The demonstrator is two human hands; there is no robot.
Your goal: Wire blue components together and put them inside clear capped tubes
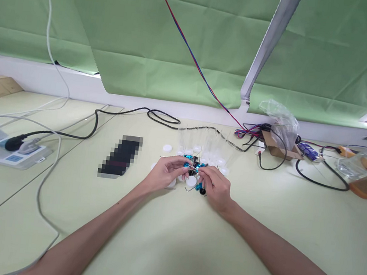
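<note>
At the bench's (170,243) centre, our left hand (165,171) and right hand (216,186) pinch a thin piece (193,167) between fingertips; we judge the work unfinished, since pieces lie loose, though how much is done we cannot tell. Around it: a smooth round white lid (191,181) at six o'clock, shiny blue parts (198,187) at five, clear tubes (210,144) near one.

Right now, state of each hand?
Left hand: closed, pinching a thin pale piece.
Right hand: closed at its other end; contents too small to tell.
</note>
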